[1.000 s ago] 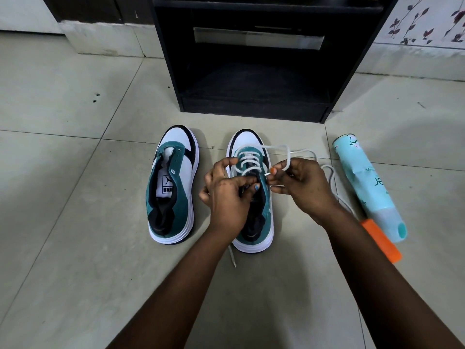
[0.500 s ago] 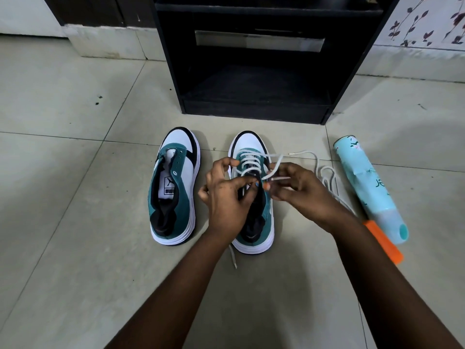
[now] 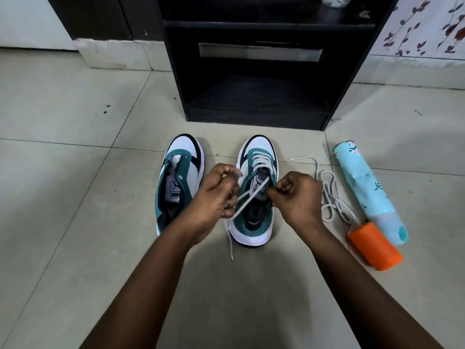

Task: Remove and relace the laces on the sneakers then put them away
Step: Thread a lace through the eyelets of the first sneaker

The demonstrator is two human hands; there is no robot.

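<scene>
You are partway through relacing the right-hand sneaker [image 3: 255, 195], which stands on the floor [image 3: 75, 172] just in front of the black shelf unit [image 3: 264, 71], toe toward it. White lacing already crosses the lower eyelets near the toe; the upper eyelets by the tongue look unthreaded, so this shoe is not yet done.

Your left hand [image 3: 216, 195] has its grip curled round one run of the lace [image 3: 249, 197], which slants from the eyelets across the tongue and trails down past the heel onto the floor. Your right hand [image 3: 294, 197] pinches the other end at the shoe's right side, fingers clenched on it. Both hands sit just over the shoe's opening, close on either side.

The left-hand sneaker [image 3: 180, 182] stands beside it with no lace in it at all. A loose lace [image 3: 329, 195] lies coiled on the floor between the sneaker you are working on and the pale blue spray can [image 3: 367, 192], with an orange cap [image 3: 375, 248] near the can's bottom end.

The next move, as I judge it, calls for pulling both ends even to take up slack, then feeding a tip through the next free eyelet. Keep the crossings flat. After this shoe, the loose lace likely goes into the bare one, and only then do both go onto the shelf.
</scene>
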